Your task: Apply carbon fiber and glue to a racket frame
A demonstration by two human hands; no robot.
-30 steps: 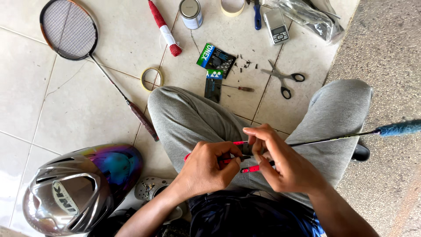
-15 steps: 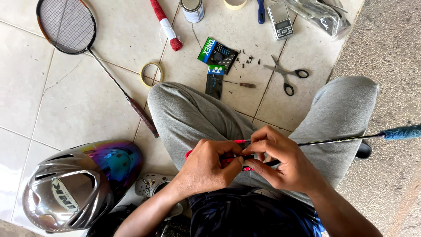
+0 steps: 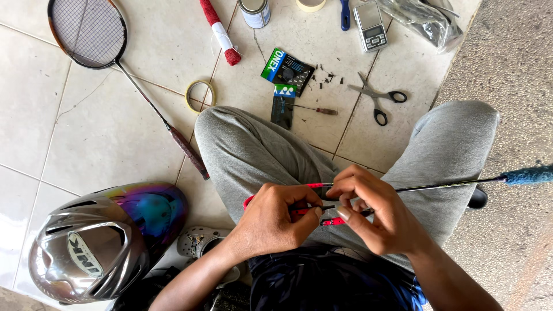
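Observation:
I sit cross-legged on a tiled floor in grey trousers. My left hand [image 3: 275,217] grips the red frame of a badminton racket [image 3: 443,185] lying across my lap; its thin dark shaft runs right to a blue-wrapped handle. My right hand [image 3: 371,208] pinches a small part at the frame's edge, fingertips meeting those of the left hand. What sits between the fingertips is too small to tell. Most of the racket's head is hidden under both hands.
A second racket [image 3: 92,34] lies at upper left. A silver helmet [image 3: 98,242] with an iridescent visor rests at lower left. Scissors [image 3: 377,98], small packets [image 3: 286,69], a tape ring [image 3: 199,95], a red-white grip roll [image 3: 220,31], a tin [image 3: 254,11] and a pocket scale [image 3: 370,26] lie ahead. Rough concrete borders the right.
My hands have stayed together on the racket frame; the right fingers shifted slightly along its edge. The view has tilted a little, so the floor items sit higher.

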